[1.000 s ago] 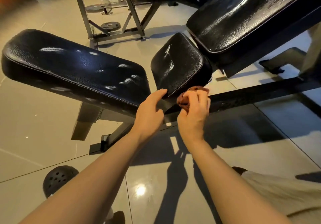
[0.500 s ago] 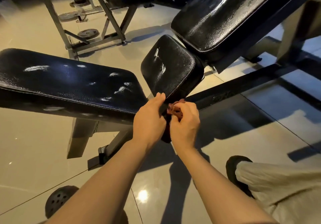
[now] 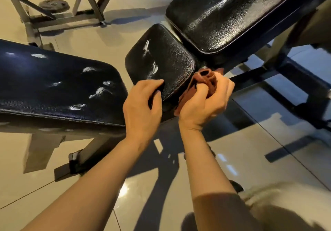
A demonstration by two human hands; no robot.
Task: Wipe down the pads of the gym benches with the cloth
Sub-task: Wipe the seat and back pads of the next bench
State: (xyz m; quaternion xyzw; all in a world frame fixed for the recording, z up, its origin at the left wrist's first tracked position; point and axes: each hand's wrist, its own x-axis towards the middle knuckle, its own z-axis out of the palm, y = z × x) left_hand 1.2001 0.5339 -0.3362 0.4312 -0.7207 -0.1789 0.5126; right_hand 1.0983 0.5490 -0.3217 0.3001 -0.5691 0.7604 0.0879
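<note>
A small black seat pad (image 3: 161, 64) sits in the middle, with a long inclined back pad (image 3: 232, 14) behind it at the upper right. Another long black bench pad (image 3: 53, 87) lies at the left. My right hand (image 3: 204, 103) grips a bunched reddish-brown cloth (image 3: 206, 80) against the near right edge of the seat pad. My left hand (image 3: 143, 109) rests on the near corner of the seat pad, its fingers curled over the edge.
Black steel frame bars (image 3: 279, 80) of the incline bench run to the right over a glossy tiled floor (image 3: 44, 186). A grey rack frame (image 3: 59, 19) and a weight plate (image 3: 53, 6) stand at the back left. My trouser leg (image 3: 286, 204) is at the lower right.
My view has dropped closer to the seat pad. My left hand has settled on the pad's near corner, and my right hand has shifted the cloth to the pad's right edge.
</note>
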